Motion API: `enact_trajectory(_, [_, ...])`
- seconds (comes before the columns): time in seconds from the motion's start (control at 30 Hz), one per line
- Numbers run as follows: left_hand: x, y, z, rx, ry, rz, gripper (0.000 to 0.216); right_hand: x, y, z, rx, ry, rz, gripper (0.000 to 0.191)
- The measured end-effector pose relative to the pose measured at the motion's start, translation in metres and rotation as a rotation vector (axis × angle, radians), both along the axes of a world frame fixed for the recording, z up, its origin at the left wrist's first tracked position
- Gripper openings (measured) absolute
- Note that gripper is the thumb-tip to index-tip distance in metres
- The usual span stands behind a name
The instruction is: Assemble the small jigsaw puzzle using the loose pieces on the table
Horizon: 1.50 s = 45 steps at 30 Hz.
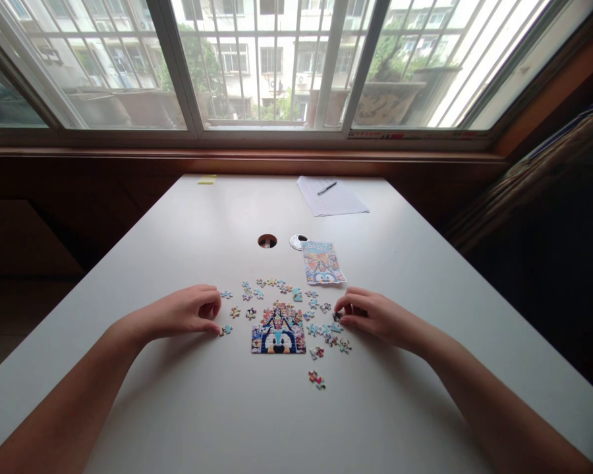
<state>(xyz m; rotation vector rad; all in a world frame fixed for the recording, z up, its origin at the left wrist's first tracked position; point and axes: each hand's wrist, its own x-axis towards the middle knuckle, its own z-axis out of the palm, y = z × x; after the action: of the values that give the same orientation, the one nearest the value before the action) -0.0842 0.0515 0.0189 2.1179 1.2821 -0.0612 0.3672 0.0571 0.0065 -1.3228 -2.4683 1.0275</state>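
Observation:
A partly assembled jigsaw puzzle [279, 337] lies on the white table, showing a blue cartoon dog face along its lower edge and a ragged top. To its left is my left hand [196, 309], fingers curled and thumb apart from them, with nothing visible in between. Its thumb tip lies close beside a loose puzzle piece [226, 330]; whether they touch I cannot tell. On the other side, my right hand [363, 308] pinches a dark puzzle piece [337, 316] at its fingertips, among loose pieces [331, 329]. More pieces [259, 283] are scattered above the assembled part.
The printed picture sheet [323, 263] lies behind the pieces, against a round cover [298, 241]. Beside that is a hole [267, 241] in the table. Farther back are papers [332, 201] with a pen [327, 188] and yellow sticky notes [207, 179], below a barred window.

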Motion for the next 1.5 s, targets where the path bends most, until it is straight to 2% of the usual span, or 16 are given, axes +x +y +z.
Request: enact_trajectory(1.5, [0.0004,-0.0009,0.0005,0.011,-0.005,-0.003,0.037,0.0009,0.0007,-0.0020,0.015,0.010,0.002,0.030])
